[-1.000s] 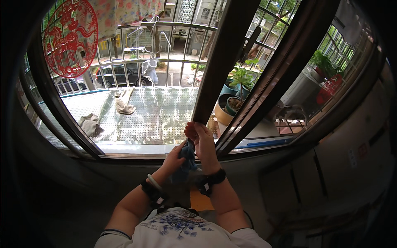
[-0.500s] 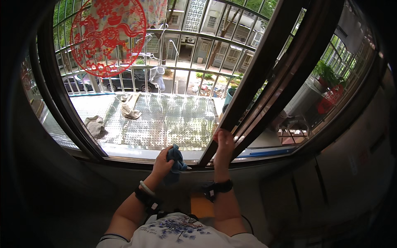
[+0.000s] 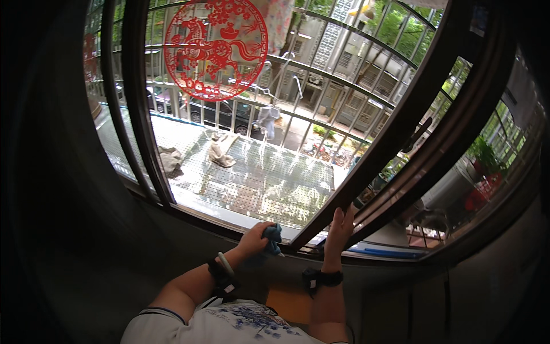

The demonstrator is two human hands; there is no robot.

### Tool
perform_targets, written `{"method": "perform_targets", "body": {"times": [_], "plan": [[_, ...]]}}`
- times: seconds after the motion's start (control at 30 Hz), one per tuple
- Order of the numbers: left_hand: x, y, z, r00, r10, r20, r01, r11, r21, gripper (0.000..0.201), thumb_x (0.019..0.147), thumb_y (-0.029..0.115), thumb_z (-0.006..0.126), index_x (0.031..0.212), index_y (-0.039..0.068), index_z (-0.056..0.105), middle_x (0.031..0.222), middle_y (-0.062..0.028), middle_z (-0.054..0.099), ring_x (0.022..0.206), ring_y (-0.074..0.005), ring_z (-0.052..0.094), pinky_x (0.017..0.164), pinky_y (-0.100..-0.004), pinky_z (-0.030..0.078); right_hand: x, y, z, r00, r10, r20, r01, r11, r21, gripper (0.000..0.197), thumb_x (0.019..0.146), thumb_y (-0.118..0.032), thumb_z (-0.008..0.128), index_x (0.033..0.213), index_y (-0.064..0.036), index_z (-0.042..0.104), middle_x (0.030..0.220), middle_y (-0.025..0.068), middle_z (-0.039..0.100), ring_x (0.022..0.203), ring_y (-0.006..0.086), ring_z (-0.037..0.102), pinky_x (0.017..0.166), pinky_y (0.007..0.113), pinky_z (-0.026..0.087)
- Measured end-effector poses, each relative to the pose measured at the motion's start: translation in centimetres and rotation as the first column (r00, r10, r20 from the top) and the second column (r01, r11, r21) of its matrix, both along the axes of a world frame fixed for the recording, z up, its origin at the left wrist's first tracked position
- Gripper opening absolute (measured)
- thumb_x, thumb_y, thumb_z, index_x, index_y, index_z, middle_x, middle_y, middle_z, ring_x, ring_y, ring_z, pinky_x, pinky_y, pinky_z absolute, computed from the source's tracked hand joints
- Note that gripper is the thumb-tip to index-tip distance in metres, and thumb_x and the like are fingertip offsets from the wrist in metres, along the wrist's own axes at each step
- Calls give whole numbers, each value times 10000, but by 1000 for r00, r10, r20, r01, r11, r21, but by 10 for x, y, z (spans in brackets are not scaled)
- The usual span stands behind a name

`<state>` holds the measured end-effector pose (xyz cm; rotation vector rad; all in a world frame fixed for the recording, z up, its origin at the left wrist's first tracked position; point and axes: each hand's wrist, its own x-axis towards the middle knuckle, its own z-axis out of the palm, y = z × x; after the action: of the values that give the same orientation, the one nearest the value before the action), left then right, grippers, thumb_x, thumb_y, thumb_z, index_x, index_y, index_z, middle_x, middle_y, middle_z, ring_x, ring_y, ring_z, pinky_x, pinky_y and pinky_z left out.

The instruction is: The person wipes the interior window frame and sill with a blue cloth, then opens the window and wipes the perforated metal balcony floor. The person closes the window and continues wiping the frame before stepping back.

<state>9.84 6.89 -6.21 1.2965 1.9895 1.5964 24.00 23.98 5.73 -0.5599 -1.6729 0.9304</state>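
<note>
My left hand is closed around a crumpled blue cloth, just inside the window sill. My right hand is raised with its fingers stretched upward, against the dark upright edge of the sliding window sash. Its fingertips rest at that edge, with nothing held in them. The sash's lower corner comes down between my two hands. A round red paper-cut decoration with a horse is on the glass to the upper left.
Outside the glass, a perforated metal ledge carries two crumpled grey cloths. Metal bars enclose it, with hangers and a hanging white sock-like piece. At right stand a potted plant and a blue rod lying along the sill.
The whole view has tilted and shifted, so the window now slants down to the right. My left hand still holds the cloth, and my right hand stays at the sash edge.
</note>
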Motion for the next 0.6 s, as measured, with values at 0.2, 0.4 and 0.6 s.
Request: {"method": "perform_targets", "body": {"times": [0.2, 0.4, 0.6], "plan": [[-2, -16, 12, 995, -86, -55, 72, 974, -217, 323, 739, 46, 542, 1047, 80, 634, 1007, -123, 610, 965, -289, 601, 857, -358, 477, -30, -27, 2, 972, 232, -48, -235, 969, -76, 404, 947, -55, 474, 1335, 44, 417, 1299, 140, 497, 1158, 200, 512, 939, 301, 434], [-8, -40, 19, 1000, 2, 14, 1, 976, -218, 385, 765, 60, 547, 1138, 107, 634, 1049, -134, 639, 979, -290, 620, 859, -354, 486, -69, -62, 4, 900, 422, -108, -435, 885, -167, 424, 943, -38, 469, 1353, 42, 396, 1333, 150, 472, 1183, 190, 493, 948, 286, 423], [-22, -60, 17, 993, 113, 43, -107, 986, -125, 428, 792, 83, 537, 1215, 133, 588, 1103, -163, 634, 1036, -320, 604, 888, -374, 477, -115, -94, 7, 814, 576, -80, -581, 801, -141, 462, 931, -53, 492, 1378, 6, 391, 1319, 130, 485, 1215, 202, 475, 983, 302, 391]]}}
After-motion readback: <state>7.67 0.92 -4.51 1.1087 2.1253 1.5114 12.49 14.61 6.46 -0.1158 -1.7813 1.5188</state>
